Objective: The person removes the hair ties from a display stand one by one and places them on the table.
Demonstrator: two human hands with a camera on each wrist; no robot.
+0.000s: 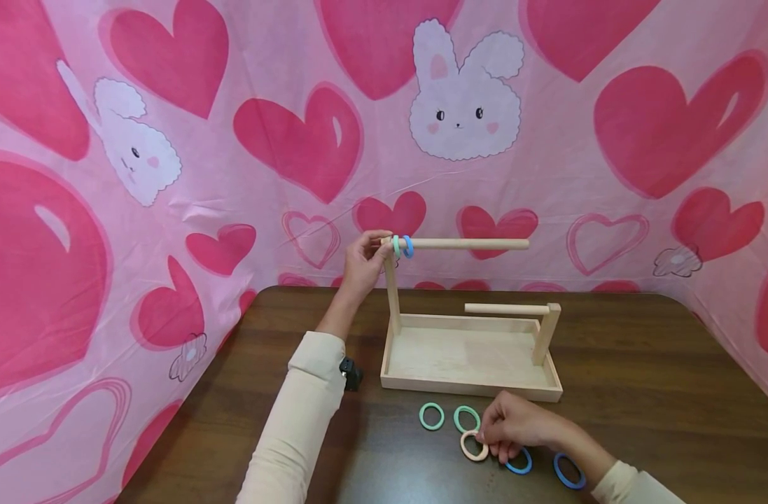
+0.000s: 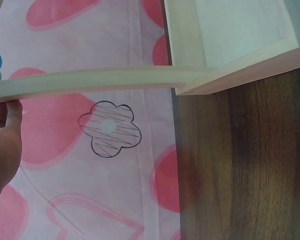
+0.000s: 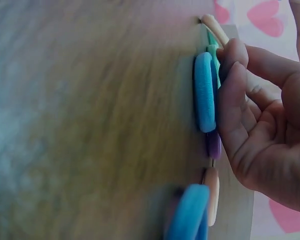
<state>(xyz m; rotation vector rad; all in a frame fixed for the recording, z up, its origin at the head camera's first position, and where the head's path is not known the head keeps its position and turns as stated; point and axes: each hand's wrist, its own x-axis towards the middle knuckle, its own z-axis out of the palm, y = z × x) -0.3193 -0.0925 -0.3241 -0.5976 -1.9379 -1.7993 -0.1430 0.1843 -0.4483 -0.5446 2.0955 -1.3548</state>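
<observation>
My left hand [image 1: 363, 264] grips the top of the tall post [image 1: 393, 297] of a wooden stand, where the upper rod [image 1: 472, 244] joins it. A green hair tie [image 1: 396, 246] and a blue hair tie [image 1: 409, 246] hang on that rod beside my fingers. Over the table, my right hand [image 1: 516, 423] pinches a peach hair tie [image 1: 474, 446] between thumb and finger; in the right wrist view its edge [image 3: 215, 30] tilts up off the tabletop. Close by lie a green hair tie [image 1: 467, 419] and a blue one [image 1: 520, 462], the latter partly hidden by my hand.
The stand's shallow wooden tray [image 1: 447, 383] sits on the dark table [image 1: 283, 322]. A shorter post [image 1: 546, 336] carries a lower rod [image 1: 506, 309]. Another green hair tie [image 1: 431, 416] and a blue one [image 1: 568, 471] lie in front. Behind hangs a heart-patterned cloth [image 1: 384, 154].
</observation>
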